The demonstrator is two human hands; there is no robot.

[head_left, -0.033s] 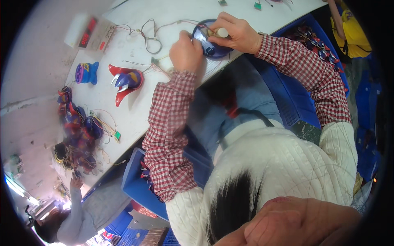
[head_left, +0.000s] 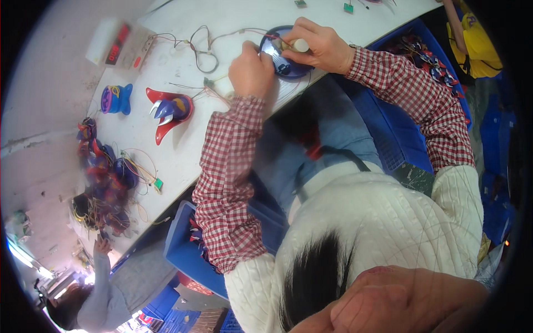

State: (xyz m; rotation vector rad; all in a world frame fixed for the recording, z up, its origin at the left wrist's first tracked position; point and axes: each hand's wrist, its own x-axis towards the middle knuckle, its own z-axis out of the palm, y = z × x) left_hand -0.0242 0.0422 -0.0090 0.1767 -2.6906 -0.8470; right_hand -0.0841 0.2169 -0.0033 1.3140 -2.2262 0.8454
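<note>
A round dark blue plastic shell (head_left: 304, 69) lies near the table's front edge, with a shiny light patch and small dark parts inside it. At its left rim my left hand (head_left: 251, 69) is closed, thumb and fingers gripping the edge. My right hand (head_left: 325, 49) is wrapped round a tool with a cream cylindrical handle (head_left: 300, 45), held over the shell; the tool's tip is hidden. Thin wires (head_left: 239, 31) run from the shell leftward across the table. Left of my left hand sits a red and purple toy part (head_left: 173, 109) with white prongs.
A white box with a red digital display (head_left: 116, 43) stands at the back left. Nearby are a blue spool-like piece (head_left: 116, 99), piled wired parts (head_left: 105, 172) and a small green circuit board (head_left: 158, 183). Blue crates (head_left: 191, 244) flank my legs. Co-workers are at lower left and upper right.
</note>
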